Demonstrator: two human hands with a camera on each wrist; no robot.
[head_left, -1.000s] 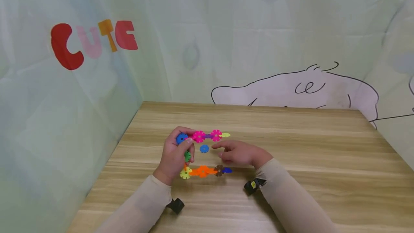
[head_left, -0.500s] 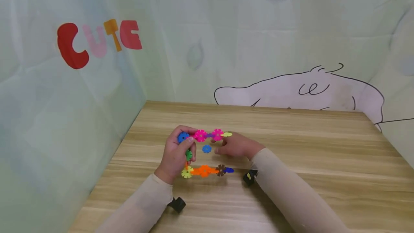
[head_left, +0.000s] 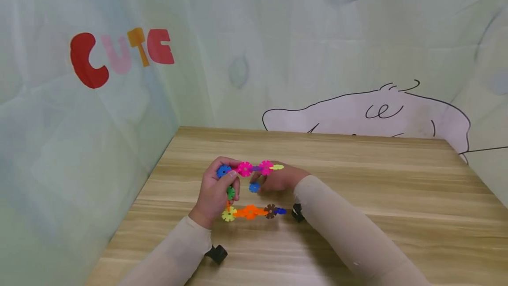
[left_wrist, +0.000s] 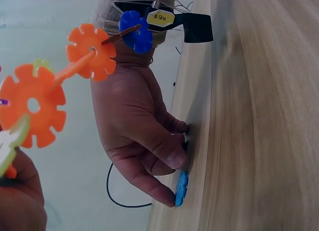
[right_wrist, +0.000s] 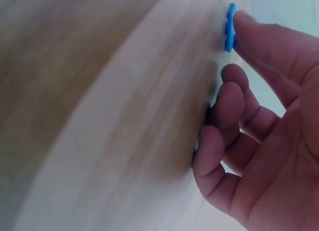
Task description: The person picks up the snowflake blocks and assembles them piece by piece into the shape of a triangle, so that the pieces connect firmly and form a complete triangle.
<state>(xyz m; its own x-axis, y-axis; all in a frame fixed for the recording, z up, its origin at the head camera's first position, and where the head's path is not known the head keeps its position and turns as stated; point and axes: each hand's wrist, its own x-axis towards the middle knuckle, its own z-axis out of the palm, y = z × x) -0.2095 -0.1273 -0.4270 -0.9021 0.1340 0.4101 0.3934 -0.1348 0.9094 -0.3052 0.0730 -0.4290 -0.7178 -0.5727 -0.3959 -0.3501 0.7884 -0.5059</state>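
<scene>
My left hand (head_left: 214,193) grips a C-shaped chain of linked plastic snowflake discs by its left side, near a blue disc (head_left: 224,171) and a green disc (head_left: 231,193). The upper arm of the chain has pink discs (head_left: 244,169) and ends in a yellow-green one. Along the lower arm run a yellow disc (head_left: 229,214), orange ones (head_left: 250,211), a brown one and a dark blue one. Behind the upper arm, my right hand (head_left: 279,176) reaches down to a loose light blue snowflake disc (head_left: 254,187) on the table, thumb and index fingertips at its edges.
The wood-grain table (head_left: 357,180) meets a fabric backdrop at its left and back edges. A black wrist camera (head_left: 217,254) sits at the left sleeve, and another (head_left: 297,212) at the right sleeve.
My right hand has moved left and behind the chain's upper arm, bringing its thumb and index finger to the loose light blue disc. My left hand keeps its grip on the chain.
</scene>
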